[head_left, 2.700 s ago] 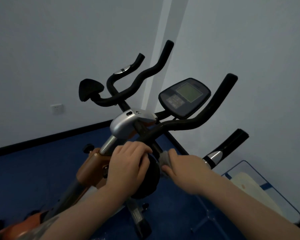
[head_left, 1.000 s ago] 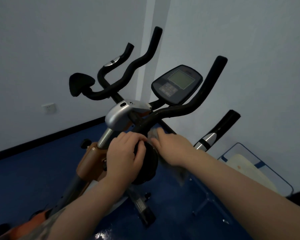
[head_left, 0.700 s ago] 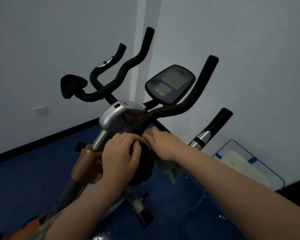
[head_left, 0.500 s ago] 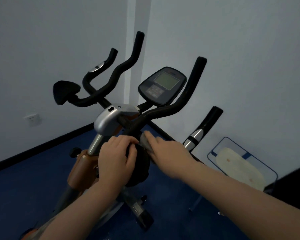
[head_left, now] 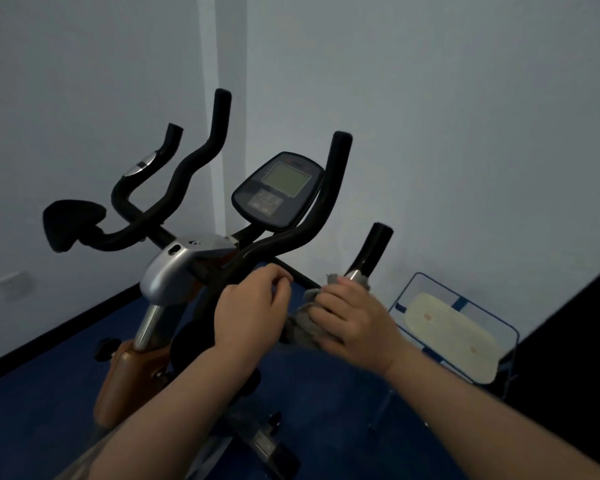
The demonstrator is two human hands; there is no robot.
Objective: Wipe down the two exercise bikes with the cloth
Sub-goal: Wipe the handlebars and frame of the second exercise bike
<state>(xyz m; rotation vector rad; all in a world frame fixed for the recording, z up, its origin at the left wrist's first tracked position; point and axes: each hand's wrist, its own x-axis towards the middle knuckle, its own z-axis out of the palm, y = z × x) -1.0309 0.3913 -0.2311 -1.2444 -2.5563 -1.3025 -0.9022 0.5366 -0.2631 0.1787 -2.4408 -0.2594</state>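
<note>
An exercise bike (head_left: 174,271) with a silver stem cover and orange body stands in the room's corner. Its black handlebars (head_left: 291,237) curve up on both sides of a grey console (head_left: 278,195). My right hand (head_left: 354,320) grips a crumpled grey cloth (head_left: 303,329) just below the lower right handle (head_left: 373,251), by its silver band. My left hand (head_left: 253,310) hovers beside the cloth, in front of the right handlebar's lower bend, its fingers curled. I cannot tell whether they hold anything. A round black pad (head_left: 187,341) shows to the left of that wrist.
A blue wire-framed rack (head_left: 409,282) with a cream cushion (head_left: 451,334) sits on the blue floor at the right, against the wall. A dark panel (head_left: 582,341) fills the right edge. White walls close in behind the bike, with a socket (head_left: 13,285) at the left.
My left hand has come off the round black pad and moved up and right. My right hand has carried the cloth rightward to the lower right handle. The view has swung left.
</note>
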